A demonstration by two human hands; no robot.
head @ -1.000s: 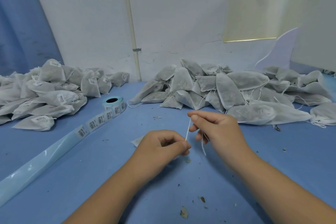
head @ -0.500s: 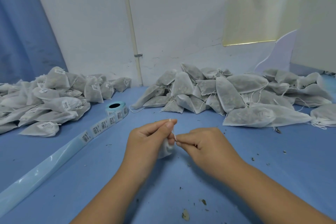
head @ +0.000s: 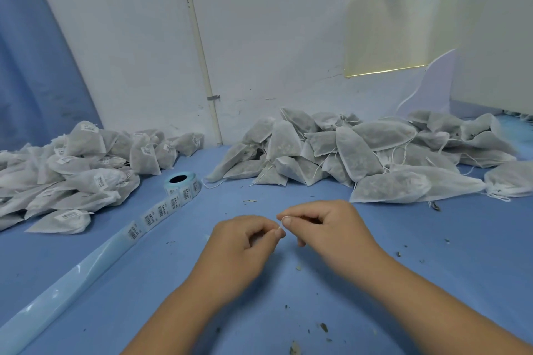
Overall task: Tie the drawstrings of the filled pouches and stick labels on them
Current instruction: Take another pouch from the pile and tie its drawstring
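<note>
Most of what we see is the blue table [head: 432, 253], and nothing lying on it has shifted since half a second ago. The heap of unlabelled pouches [head: 354, 153] sits at the far right against the wall, with loose strings trailing from it. The heap of labelled pouches [head: 86, 176] is well apart at the far left and cut off by the frame edge. Between them the backing strip [head: 72, 277] runs out of the lower left corner up to the label roll [head: 181, 183], which stands where it did. What has changed is in our hands. The left hand [head: 242, 248] had its forefinger raised half a second ago; now all its fingers are curled in, thumb and forefinger nipped together at the tip. The right hand [head: 326, 228], which a second ago was lifted and drawing a string taut, has come down level with the left, its thumb and forefinger pinching too. Only a short white bit of drawstring [head: 280, 223] shows, held between the two pinches, just above the table in front of us. The pouch it belongs to bulged white between the hands half a second ago. It is now hidden behind the left hand's curled fingers, so we cannot tell how it lies or whether a knot has formed. Small dark crumbs [head: 323, 327] dot the near table.
</note>
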